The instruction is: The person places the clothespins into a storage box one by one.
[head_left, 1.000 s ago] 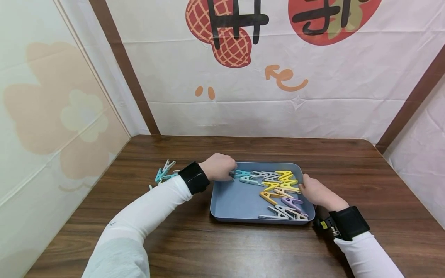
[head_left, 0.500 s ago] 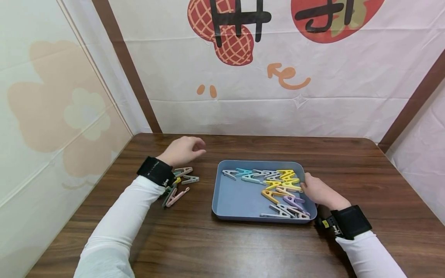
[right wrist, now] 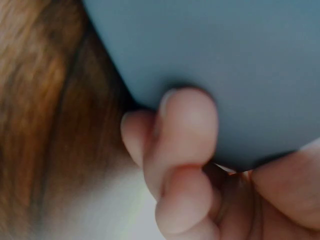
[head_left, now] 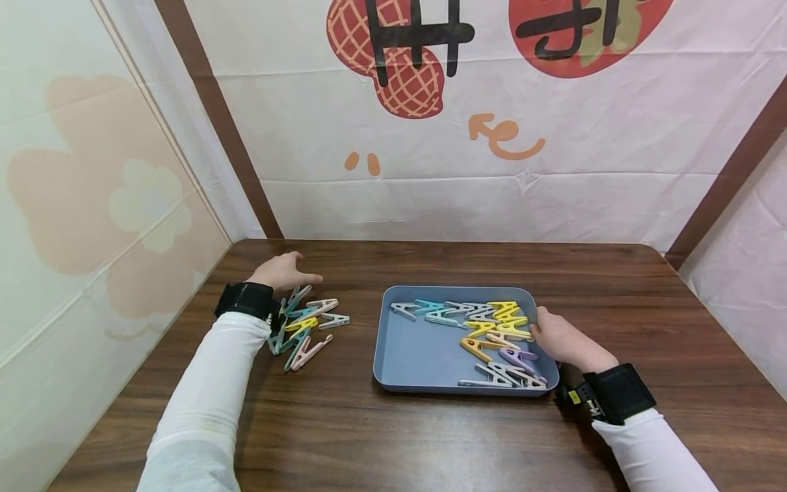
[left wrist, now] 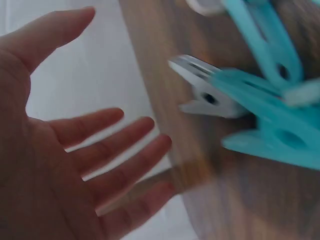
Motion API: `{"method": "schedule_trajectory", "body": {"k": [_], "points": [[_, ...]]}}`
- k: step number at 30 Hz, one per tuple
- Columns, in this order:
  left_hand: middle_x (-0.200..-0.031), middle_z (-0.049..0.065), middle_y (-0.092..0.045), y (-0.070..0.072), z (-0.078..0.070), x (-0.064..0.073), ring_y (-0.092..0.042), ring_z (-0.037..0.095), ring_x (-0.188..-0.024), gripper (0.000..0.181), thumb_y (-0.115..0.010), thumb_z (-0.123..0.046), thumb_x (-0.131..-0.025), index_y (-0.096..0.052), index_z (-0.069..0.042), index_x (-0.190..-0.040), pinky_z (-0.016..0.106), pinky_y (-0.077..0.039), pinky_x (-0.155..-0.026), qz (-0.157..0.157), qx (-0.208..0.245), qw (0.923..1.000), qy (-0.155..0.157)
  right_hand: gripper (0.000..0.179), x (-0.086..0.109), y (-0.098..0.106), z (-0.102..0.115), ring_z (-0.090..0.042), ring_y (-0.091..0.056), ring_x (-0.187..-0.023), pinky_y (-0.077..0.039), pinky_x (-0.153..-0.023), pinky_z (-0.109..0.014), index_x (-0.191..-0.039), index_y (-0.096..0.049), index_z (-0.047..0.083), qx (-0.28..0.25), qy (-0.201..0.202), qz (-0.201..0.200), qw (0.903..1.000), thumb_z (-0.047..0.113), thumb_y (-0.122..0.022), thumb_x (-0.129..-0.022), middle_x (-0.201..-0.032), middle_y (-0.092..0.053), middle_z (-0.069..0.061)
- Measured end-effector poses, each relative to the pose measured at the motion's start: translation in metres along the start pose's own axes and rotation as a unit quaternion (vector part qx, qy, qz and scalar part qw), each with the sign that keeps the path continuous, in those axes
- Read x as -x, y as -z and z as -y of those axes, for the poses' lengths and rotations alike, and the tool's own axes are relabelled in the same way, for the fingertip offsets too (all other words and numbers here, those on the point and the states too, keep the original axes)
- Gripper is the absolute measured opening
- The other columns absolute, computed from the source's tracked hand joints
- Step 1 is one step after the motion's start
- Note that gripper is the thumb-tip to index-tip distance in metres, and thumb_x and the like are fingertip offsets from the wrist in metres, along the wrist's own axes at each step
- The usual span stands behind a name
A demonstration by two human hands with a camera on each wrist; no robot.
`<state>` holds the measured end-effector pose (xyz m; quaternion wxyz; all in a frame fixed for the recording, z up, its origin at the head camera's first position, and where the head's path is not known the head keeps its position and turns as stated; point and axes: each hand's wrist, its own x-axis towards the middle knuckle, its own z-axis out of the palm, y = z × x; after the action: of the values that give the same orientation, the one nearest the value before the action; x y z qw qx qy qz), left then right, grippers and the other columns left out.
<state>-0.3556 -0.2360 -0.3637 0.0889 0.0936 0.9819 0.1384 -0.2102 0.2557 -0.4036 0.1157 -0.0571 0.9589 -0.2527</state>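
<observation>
My left hand (head_left: 284,272) hovers with fingers spread just beyond a loose heap of clothespins on the left of the table, holding nothing. The heap has a yellow clothespin (head_left: 301,324), a pinkish clothespin (head_left: 311,352) and several teal and grey ones. Close to the fingertips in the left wrist view lie a teal clothespin (left wrist: 250,97) and a white clothespin (left wrist: 212,102). My right hand (head_left: 567,339) grips the right side of the blue-grey tray (head_left: 408,355); in the right wrist view its curled fingers (right wrist: 192,125) press against the tray wall.
Several clothespins lie in the tray, mostly toward its right: yellow clothespins (head_left: 505,311), an orange clothespin (head_left: 475,349), a purple clothespin (head_left: 518,357). A grey clothespin (head_left: 404,310) lies at its back left. A printed white curtain (head_left: 430,205) rises behind the wooden table (head_left: 344,424).
My left hand has moved left from the tray's back left corner to the heap, its fingers opening out. A grey clothespin now shows in that corner. The right hand keeps its place.
</observation>
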Motion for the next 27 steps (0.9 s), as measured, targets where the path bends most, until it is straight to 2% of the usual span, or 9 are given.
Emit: {"method": "schedule_trajectory", "body": {"k": [3,6,10,13,18,23,27], "points": [[-0.138,0.035,-0.042,-0.005,0.008,-0.001,-0.048,0.047,-0.119,0.089,-0.062,-0.052,-0.088,-0.032,0.013,-0.142,0.056,-0.042,-0.094,0.019,-0.024,0.9992,0.026,0.032,0.0,0.0,0.002,-0.022,-0.049,-0.068,-0.04,-0.058,-0.034,-0.119,-0.034,-0.021,0.002,-0.003,0.001,1.0,0.005,-0.039,-0.102,-0.076,-0.043,-0.011],[-0.132,0.034,-0.048,-0.01,0.013,-0.002,-0.055,0.043,-0.11,0.088,-0.063,-0.052,-0.087,-0.037,0.015,-0.138,0.052,-0.047,-0.087,0.021,-0.044,0.9978,0.045,0.032,-0.001,0.0,0.002,-0.022,-0.05,-0.069,-0.04,-0.058,-0.034,-0.119,-0.034,-0.021,0.005,-0.004,0.001,1.0,0.005,-0.04,-0.102,-0.076,-0.044,-0.011],[-0.108,0.026,-0.063,-0.013,0.011,-0.002,-0.061,0.032,-0.087,0.072,-0.068,-0.047,-0.084,-0.054,0.012,-0.124,0.045,-0.051,-0.072,0.005,-0.058,0.9965,0.06,0.031,-0.001,-0.001,0.002,-0.022,-0.049,-0.068,-0.039,-0.057,-0.033,-0.119,-0.034,-0.02,0.007,-0.003,0.001,1.0,0.006,-0.04,-0.102,-0.076,-0.043,-0.01],[-0.09,0.017,-0.065,-0.013,0.008,0.0,-0.059,0.027,-0.077,0.056,-0.071,-0.042,-0.083,-0.061,0.008,-0.107,0.043,-0.05,-0.067,-0.006,-0.066,0.9957,0.065,0.031,-0.002,-0.002,0.001,-0.022,-0.049,-0.067,-0.039,-0.056,-0.033,-0.118,-0.034,-0.021,0.007,0.001,0.001,1.0,0.005,-0.04,-0.102,-0.075,-0.043,-0.01],[-0.078,0.01,-0.064,-0.014,0.004,0.0,-0.059,0.025,-0.072,0.036,-0.073,-0.036,-0.084,-0.064,-0.001,-0.085,0.042,-0.05,-0.065,-0.022,-0.08,0.9941,0.069,0.031,-0.001,-0.003,0.001,-0.021,-0.049,-0.066,-0.04,-0.056,-0.033,-0.118,-0.034,-0.021,0.007,0.001,-0.002,1.0,0.005,-0.04,-0.101,-0.074,-0.043,-0.01],[-0.074,0.008,-0.063,-0.013,0.003,0.0,-0.059,0.024,-0.07,0.031,-0.074,-0.032,-0.084,-0.064,-0.003,-0.079,0.042,-0.05,-0.064,-0.033,-0.079,0.9939,0.069,0.029,-0.001,-0.003,-0.001,-0.021,-0.049,-0.066,-0.04,-0.055,-0.033,-0.116,-0.035,-0.02,-0.001,0.003,-0.003,1.0,0.005,-0.039,-0.102,-0.074,-0.043,-0.011],[-0.068,0.006,-0.062,-0.014,0.003,0.0,-0.059,0.023,-0.066,0.028,-0.074,-0.028,-0.084,-0.064,-0.005,-0.071,0.039,-0.049,-0.061,-0.037,-0.06,0.9955,0.064,0.028,0.0,-0.003,-0.001,-0.021,-0.049,-0.067,-0.04,-0.056,-0.034,-0.116,-0.035,-0.019,-0.002,0.003,-0.004,1.0,0.005,-0.038,-0.102,-0.075,-0.043,-0.011]]}}
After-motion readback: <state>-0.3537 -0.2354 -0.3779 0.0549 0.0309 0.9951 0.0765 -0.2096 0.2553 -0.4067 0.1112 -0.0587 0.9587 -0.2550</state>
